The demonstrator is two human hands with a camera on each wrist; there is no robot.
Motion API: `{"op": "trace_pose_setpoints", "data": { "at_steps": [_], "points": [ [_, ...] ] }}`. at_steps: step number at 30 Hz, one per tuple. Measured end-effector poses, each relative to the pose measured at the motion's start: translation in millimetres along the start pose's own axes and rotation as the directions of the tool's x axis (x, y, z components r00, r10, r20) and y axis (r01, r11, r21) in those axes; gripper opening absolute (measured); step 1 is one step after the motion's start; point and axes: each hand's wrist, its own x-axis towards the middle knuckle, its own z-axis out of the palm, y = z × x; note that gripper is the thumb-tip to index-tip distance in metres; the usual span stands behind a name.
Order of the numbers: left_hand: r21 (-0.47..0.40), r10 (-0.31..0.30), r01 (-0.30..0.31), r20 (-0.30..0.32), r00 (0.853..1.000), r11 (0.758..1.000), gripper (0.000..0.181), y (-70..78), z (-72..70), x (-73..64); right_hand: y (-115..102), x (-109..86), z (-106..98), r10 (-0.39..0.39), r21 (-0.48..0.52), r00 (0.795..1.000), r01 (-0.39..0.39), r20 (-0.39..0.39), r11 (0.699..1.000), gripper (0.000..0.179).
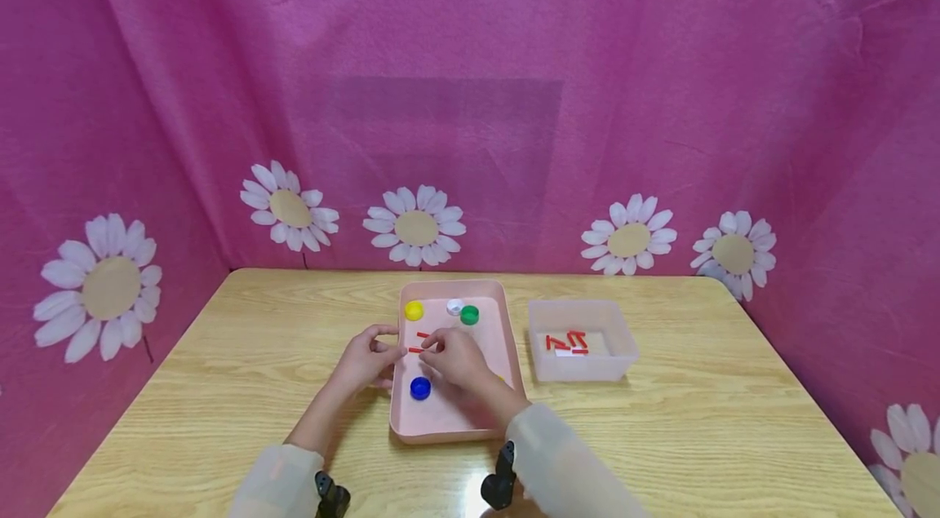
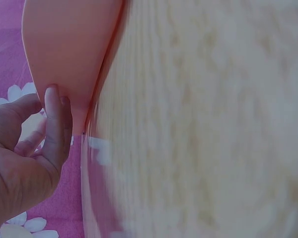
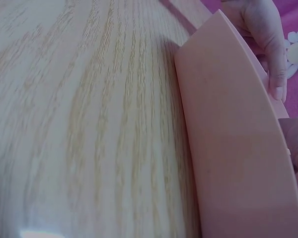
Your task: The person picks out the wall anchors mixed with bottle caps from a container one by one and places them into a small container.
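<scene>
A pink tray (image 1: 455, 425) stands on the table, with two short red sticks (image 1: 415, 350) in its left middle. My left hand (image 1: 365, 359) grips the tray's left wall, thumb at the rim and fingers against the outside. In the left wrist view, that hand (image 2: 35, 144) touches the wall near a corner. My right hand (image 1: 457, 356) reaches over the tray, thumb and index fingertips at the right ends of the sticks. Its fingertips' hold is hidden. Around them lie a yellow cap (image 1: 414, 311), a white cap (image 1: 455, 307), a green cap (image 1: 469, 315) and a blue cap (image 1: 420, 388).
Right of the tray stands a translucent plastic box (image 1: 617, 367) with several red sticks (image 1: 576, 341) and a white piece (image 1: 565, 353). Another yellow thing shows partly under the right wrist. A magenta cloth (image 1: 441, 135) with daisies hangs behind the wooden table (image 1: 698, 420).
</scene>
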Motion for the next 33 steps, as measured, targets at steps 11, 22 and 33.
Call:
{"op": "trace_pose_setpoints", "data": {
  "at_steps": [11,22,33],
  "points": [
    [-0.007,0.031,-0.031,-0.007,0.999,1.000,0.042,-3.4,-0.6,0.2,-5.8,7.0,6.7,0.105,-0.021,0.994,-0.105,0.019,0.994,0.016],
    [-0.013,0.025,-0.025,-0.013,1.000,1.000,0.042,-0.5,-0.7,-1.5,-9.3,8.9,9.7,0.116,-0.119,0.993,-0.115,0.002,0.986,0.008],
    [0.004,0.022,-0.022,-0.009,1.000,1.000,0.042,0.1,-0.4,-0.9,-6.9,8.5,8.3,0.120,-0.115,0.993,-0.118,0.008,0.986,0.010]
  ]
}}
